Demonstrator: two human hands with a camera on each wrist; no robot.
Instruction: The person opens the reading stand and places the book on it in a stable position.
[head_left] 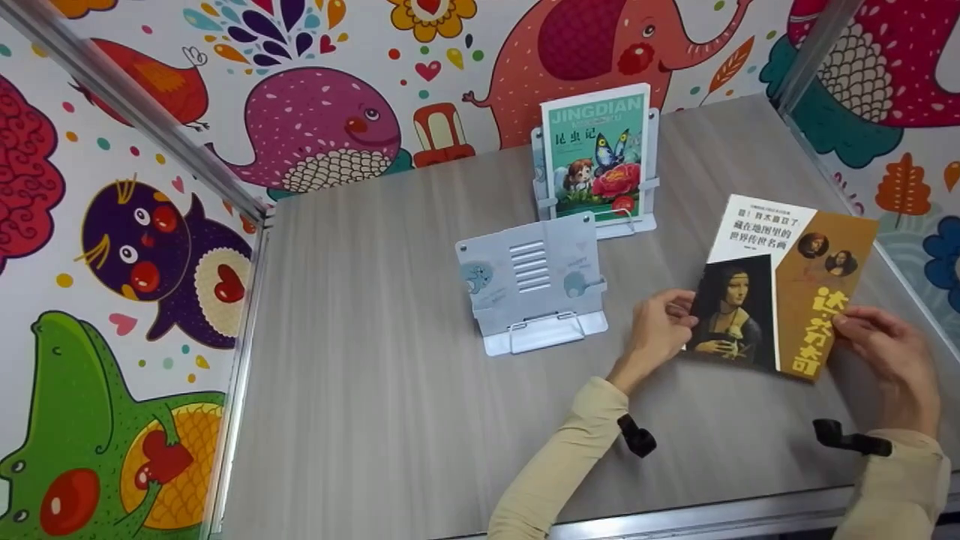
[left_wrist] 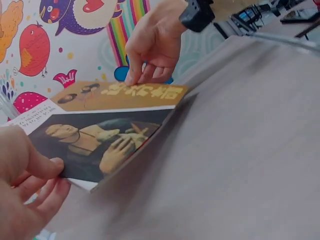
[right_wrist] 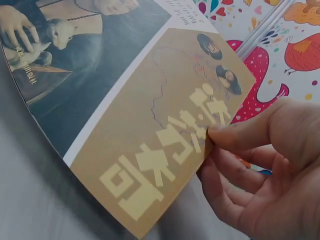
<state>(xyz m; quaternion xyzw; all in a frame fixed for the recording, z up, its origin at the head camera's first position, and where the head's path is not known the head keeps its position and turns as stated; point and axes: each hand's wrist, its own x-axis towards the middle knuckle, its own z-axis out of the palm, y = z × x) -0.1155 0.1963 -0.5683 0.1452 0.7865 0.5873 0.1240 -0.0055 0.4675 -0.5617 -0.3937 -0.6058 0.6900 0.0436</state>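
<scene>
Both hands hold a book (head_left: 750,300) with a painted portrait and an orange-brown band on its cover, raised off the table on the right. The left hand (head_left: 660,330) pinches its left edge, thumb on the cover in the left wrist view. At the opposite edge, the right hand (head_left: 892,364) grips it between thumb and fingers, also plain in the right wrist view. To the left of the book stands a pale metal book stand (head_left: 499,300) with no book on it. Behind that, a green book (head_left: 600,161) leans upright on a second stand (head_left: 651,150).
The wood-grain table (head_left: 360,360) has a metal front edge (head_left: 675,519). Walls with cartoon animals enclose its left, back and right sides. A metal frame bar (head_left: 150,112) runs along the left corner. Black wrist mounts (head_left: 637,436) sit on both sleeves.
</scene>
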